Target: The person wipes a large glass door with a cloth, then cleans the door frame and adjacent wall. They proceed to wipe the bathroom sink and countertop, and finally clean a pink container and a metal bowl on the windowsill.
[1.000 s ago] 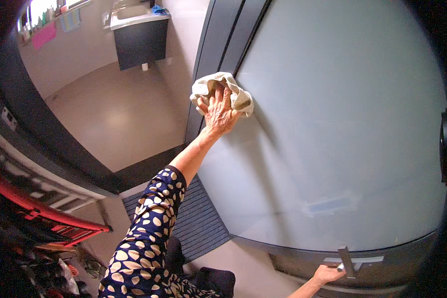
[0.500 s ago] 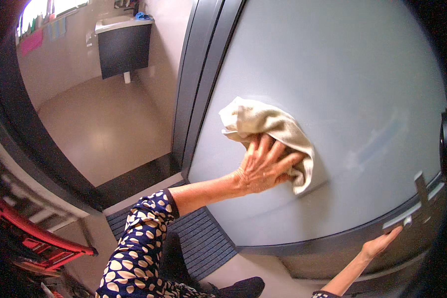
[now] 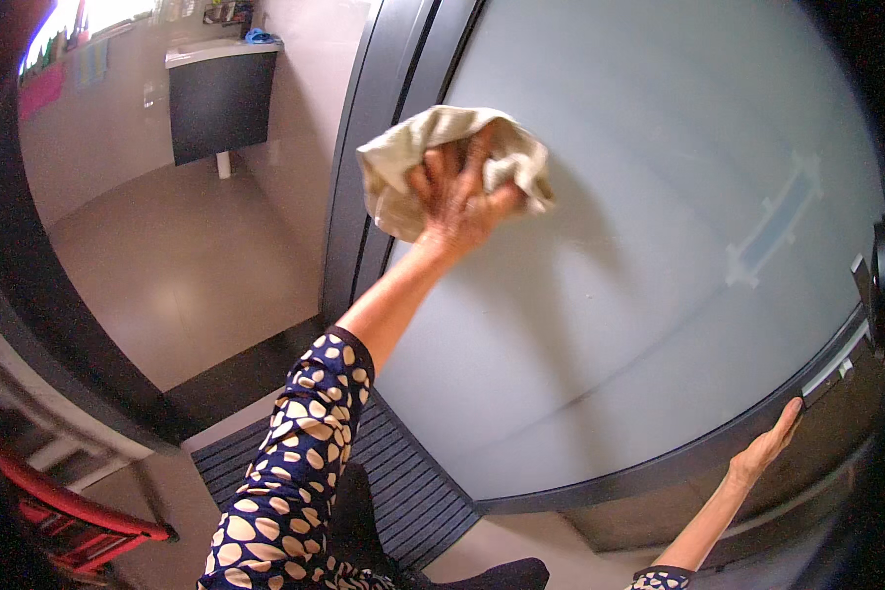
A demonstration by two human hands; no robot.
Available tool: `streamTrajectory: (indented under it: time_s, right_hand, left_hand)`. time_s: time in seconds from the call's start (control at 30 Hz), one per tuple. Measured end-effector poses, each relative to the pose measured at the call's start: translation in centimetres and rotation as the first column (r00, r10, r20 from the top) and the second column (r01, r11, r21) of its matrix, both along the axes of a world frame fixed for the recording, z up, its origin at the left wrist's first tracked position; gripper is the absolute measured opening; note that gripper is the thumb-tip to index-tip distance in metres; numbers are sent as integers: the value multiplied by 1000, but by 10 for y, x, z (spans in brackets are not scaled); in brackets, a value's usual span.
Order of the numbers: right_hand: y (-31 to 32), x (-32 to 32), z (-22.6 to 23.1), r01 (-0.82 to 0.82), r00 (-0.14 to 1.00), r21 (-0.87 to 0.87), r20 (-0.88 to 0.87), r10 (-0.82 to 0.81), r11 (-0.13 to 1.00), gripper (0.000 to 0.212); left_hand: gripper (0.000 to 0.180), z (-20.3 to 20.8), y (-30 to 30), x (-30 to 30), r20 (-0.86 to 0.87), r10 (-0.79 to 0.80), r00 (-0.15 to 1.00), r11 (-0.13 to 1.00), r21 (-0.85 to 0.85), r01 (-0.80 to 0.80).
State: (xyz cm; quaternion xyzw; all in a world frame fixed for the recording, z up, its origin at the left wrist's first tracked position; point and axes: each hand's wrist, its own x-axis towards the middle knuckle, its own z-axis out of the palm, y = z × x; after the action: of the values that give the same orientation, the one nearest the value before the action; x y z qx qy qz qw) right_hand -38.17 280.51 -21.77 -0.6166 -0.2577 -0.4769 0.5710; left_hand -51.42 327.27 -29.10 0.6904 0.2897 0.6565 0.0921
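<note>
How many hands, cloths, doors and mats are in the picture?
Hands: 2, the left hand pressing on the cloth and the right hand at the door's dark edge
Cloths: 1, a beige cloth
Doors: 1, a big frosted grey door
Mats: 1, a dark ribbed mat
Total: 5

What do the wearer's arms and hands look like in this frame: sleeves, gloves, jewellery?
Both hands are bare, no gloves. The left hand shows no ring or watch that I can make out; its forearm is uncovered up to a navy short sleeve with cream oval spots, edged by a plain dark cuff. The right hand is also bare, with a sliver of the same spotted fabric at the lower edge.
</note>
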Motion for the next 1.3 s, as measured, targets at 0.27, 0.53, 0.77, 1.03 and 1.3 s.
streamTrajectory:
  time_s: [0.27,0.53,0.77,1.03,1.3]
  right_hand:
    - [-51,45,-17,192,936,-338,345,-68,921,60]
    - [47,-42,27,-76,996,14,-36,76,997,72]
    - [65,-68,32,-114,993,-97,28,118,989,75]
    - [70,-80,40,47,999,-97,2,-47,994,73]
    - [31,-15,50,64,998,-82,-13,-65,995,60]
  left_hand:
    - [84,-92,55,8,274,-257,927,644,-666,376]
    - [74,-76,-24,27,250,-357,900,824,-370,430]
    - [62,-81,-173,15,-195,-528,826,782,267,563]
    - [62,-61,-166,8,-228,-952,205,199,49,979]
    - [65,77,-44,-8,-57,-325,944,825,472,313]
